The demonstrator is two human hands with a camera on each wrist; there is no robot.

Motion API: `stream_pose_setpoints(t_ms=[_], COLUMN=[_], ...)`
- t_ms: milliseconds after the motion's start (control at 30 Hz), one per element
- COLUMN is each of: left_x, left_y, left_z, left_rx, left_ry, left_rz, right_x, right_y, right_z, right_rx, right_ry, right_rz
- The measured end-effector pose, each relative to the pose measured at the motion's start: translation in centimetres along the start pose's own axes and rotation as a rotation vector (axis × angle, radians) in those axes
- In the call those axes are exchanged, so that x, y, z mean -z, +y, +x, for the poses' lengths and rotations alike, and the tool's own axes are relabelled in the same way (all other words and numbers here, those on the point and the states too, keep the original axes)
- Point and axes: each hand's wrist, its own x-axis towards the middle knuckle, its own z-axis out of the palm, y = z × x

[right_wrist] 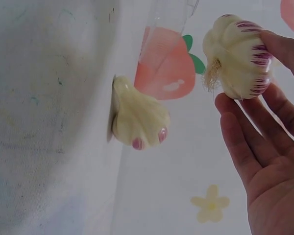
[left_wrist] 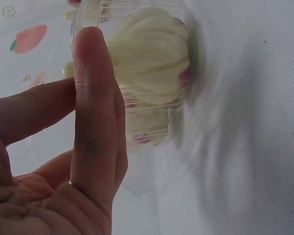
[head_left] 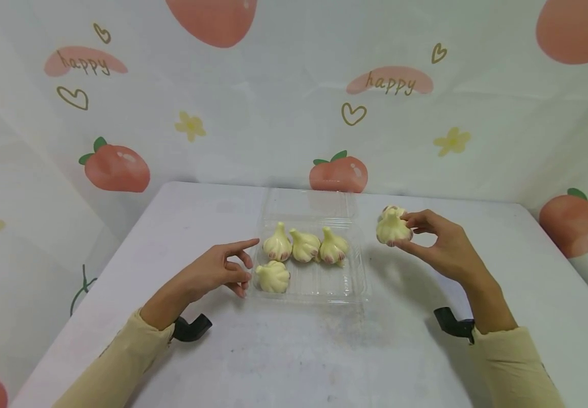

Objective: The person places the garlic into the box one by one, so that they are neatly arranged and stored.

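Note:
A garlic bulb [head_left: 393, 231] is pinched between the thumb and fingers of my right hand [head_left: 439, 246], raised over the table right of a clear plastic clamshell box [head_left: 319, 286]. Its purple-streaked base and dry roots show in the right wrist view, where a second garlic bulb [right_wrist: 139, 117] rests on the table. Several garlic bulbs [head_left: 306, 246] lie in the box, three in the back row and one at front left [head_left: 273, 277]. My left hand [head_left: 220, 271] is at the box's left side, index finger extended, fingertips by the wall; contact is unclear.
The box's lid [head_left: 309, 204] lies folded back toward the rear of the white table [head_left: 294, 362]. Behind hangs a white cloth [head_left: 273, 113] printed with peaches, hearts and flowers. Each wrist wears a black mount [head_left: 192, 328].

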Motion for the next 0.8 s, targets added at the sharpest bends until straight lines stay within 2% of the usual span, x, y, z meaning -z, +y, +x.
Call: stream_pose_setpoints(t_ms=[200, 500, 800], left_x=[0.0, -0.1, 0.1], left_y=[0.0, 0.1, -0.1], left_z=[0.0, 0.2, 0.1], left_rx=[-0.005, -0.011, -0.007], left_ry=[-0.005, -0.021, -0.010], left_rz=[-0.002, -0.006, -0.002], right_x=[-0.1, -0.5, -1.2], right_y=[-0.2, -0.8, -1.4], right_z=[0.0, 0.0, 0.1], right_rx=[0.013, -0.021, 0.005], right_ry=[0.003, 0.016, 0.002], right_rz=[-0.013, 0.008, 0.004])
